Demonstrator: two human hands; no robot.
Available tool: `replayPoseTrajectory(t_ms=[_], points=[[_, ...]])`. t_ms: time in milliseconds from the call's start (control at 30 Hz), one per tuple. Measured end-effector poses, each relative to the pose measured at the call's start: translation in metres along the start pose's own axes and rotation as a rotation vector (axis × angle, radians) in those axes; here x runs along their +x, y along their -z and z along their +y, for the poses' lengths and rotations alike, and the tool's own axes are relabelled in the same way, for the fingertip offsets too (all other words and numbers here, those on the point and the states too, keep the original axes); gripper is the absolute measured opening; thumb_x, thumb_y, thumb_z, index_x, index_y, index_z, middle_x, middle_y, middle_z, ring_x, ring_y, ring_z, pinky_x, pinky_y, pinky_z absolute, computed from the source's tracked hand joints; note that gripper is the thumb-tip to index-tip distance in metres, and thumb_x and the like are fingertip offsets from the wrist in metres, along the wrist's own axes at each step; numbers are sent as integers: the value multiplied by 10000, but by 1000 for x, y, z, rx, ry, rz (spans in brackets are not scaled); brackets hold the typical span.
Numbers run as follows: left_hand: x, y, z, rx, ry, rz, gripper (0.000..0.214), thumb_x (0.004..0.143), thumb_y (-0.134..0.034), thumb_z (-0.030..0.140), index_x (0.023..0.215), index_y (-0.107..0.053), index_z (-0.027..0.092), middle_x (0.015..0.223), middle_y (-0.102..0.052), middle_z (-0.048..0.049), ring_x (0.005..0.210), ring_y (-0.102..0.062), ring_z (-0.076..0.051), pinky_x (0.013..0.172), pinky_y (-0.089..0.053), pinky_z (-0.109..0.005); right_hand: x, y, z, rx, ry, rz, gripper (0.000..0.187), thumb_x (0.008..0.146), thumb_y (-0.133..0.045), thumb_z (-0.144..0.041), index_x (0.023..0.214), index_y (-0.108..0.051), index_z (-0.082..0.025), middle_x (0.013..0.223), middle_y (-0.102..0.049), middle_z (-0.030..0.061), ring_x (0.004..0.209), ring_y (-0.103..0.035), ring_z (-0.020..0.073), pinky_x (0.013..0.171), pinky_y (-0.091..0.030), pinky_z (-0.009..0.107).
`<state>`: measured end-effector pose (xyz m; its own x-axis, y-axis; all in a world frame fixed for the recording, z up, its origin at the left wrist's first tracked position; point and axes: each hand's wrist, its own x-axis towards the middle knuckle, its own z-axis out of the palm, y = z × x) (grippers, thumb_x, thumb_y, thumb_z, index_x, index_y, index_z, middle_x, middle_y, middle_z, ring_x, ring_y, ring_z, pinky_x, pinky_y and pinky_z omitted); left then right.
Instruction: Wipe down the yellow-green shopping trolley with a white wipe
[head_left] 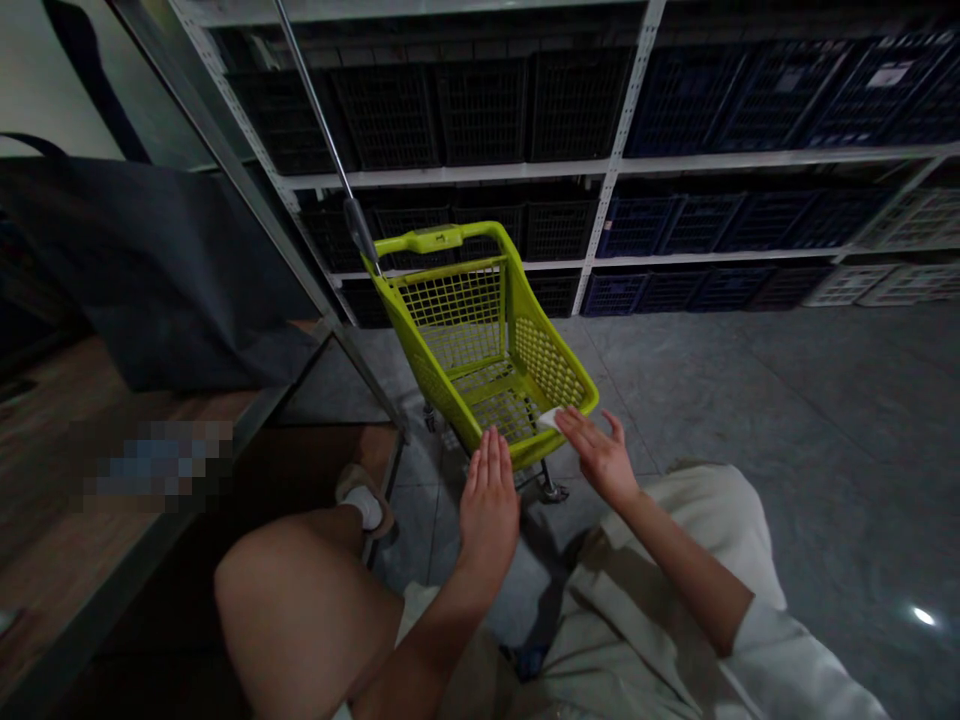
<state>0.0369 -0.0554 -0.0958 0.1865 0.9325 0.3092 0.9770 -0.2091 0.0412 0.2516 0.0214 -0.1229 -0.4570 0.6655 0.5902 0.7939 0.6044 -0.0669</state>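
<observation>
Yellow-green plastic shopping cart (pixel 480 345) stands on grey floor (pixel 787 420), right of the foot (pixel 366 505) and just in front of the hands. Long axis runs away from the camera, tilted slightly left in frame: near end low at the hands, handle bar (pixel 435 240) at the far end, facing the crate racks. Mesh walls, open top. Casters (pixel 551 490) visible under the near end.

Left hand (pixel 487 505): fingers (pixel 487 450) open, straight, held together, up against the near rim of the cart, nothing gripped.

Right hand (pixel 600 455): fingers (pixel 577 425) open and spread, tips at a small white cloth-like piece (pixel 550 418) lying on the near right corner of the rim. Touching it or just above, cannot tell. No visible pinch.

Thin metal pole (pixel 315 100) with black grip (pixel 361 230) comes down to the far left corner of the cart.

Behind: white metal racks (pixel 619 130) holding rows of black and navy crates (pixel 480 110), white crates (pixel 915 285) low at right. Left: grey metal shelf upright (pixel 225 170), dark fabric bag (pixel 150 270), wooden shelf (pixel 60 480) carrying a pixelated blurred object (pixel 157 460), unreadable. Bare knee (pixel 300 620) lower left, cream garment (pixel 637 590) and white sleeve (pixel 795 650) lower right.
</observation>
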Motion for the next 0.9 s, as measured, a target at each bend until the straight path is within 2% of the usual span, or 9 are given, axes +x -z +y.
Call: replayPoseTrajectory(t_ms=[133, 233, 333, 400, 533, 633, 700, 800, 900], points=[[-2, 1, -3, -44, -9, 7, 768, 852, -518, 131, 1539, -192, 27, 1620, -181, -219, 1521, -120, -270, 1215, -287, -464, 2, -1, 16, -84, -250, 81, 747, 736, -390, 36, 1430, -456, -232, 1370, -628, 76, 1366, -488, 212, 1190, -94, 521], [-1, -2, -2, -49, -3, 11, 759, 852, -516, 137, 1528, -200, 1, 1616, -183, -237, 1520, -100, -279, 1215, -286, -468, 11, -9, -35, -9, -297, 60, 766, 725, -388, 27, 1446, -438, -226, 1413, -589, 90, 1346, -509, 209, 1198, -48, 528], [1, -5, -4, -25, 16, 11, 726, 858, -486, 119, 1519, -215, -15, 1608, -204, -248, 1517, -105, -288, 1218, -276, -471, 20, -17, -91, 99, -170, -17, 735, 764, -393, 6, 1462, -423, -222, 1441, -562, 96, 1361, -489, 196, 1207, -59, 497], [3, -5, -7, 4, 33, 0, 695, 864, -474, 109, 1507, -245, -28, 1605, -215, -249, 1515, -126, -290, 1223, -265, -459, 23, -20, -102, 141, -69, -45, 679, 815, -395, -16, 1464, -424, -215, 1442, -560, 100, 1373, -473, 183, 1209, -81, 468], [6, -1, -15, 20, 56, -12, 724, 865, -525, 151, 1508, -245, -27, 1617, -187, -243, 1519, -133, -288, 1230, -248, -448, 18, -18, -50, 112, 39, -26, 631, 872, -367, -21, 1459, -420, -246, 1422, -582, 77, 1377, -467, 161, 1207, -57, 474], [9, 0, -17, -9, 46, -13, 746, 857, -552, 169, 1506, -243, -33, 1616, -182, -252, 1521, -126, -294, 1229, -248, -455, 11, -13, 2, 0, -117, 52, 679, 826, -378, 6, 1451, -434, -253, 1390, -612, 72, 1391, -455, 196, 1192, -69, 522], [12, -1, -16, -37, 34, -5, 760, 852, -554, 170, 1510, -229, -29, 1615, -185, -256, 1521, -123, -299, 1224, -254, -469, 11, -13, 14, -58, -248, 97, 723, 781, -391, 14, 1450, -442, -257, 1373, -625, 76, 1395, -451, 224, 1179, -84, 555], [15, -6, -14, -78, 33, 23, 797, 842, -540, 157, 1532, -173, -1, 1618, -176, -253, 1522, -108, -297, 1214, -268, -495, 18, -20, -17, -33, -315, 83, 793, 737, -393, 18, 1482, -398, -254, 1418, -586, 88, 1376, -472, 227, 1180, -71, 568], [17, -10, -14, -99, 44, 48, 804, 840, -508, 134, 1544, -137, 18, 1614, -189, -256, 1521, -101, -292, 1210, -272, -505, 29, -30, -75, 80, -211, 9, 801, 740, -399, 7, 1504, -367, -234, 1455, -548, 96, 1374, -472, 210, 1199, -71, 522]])
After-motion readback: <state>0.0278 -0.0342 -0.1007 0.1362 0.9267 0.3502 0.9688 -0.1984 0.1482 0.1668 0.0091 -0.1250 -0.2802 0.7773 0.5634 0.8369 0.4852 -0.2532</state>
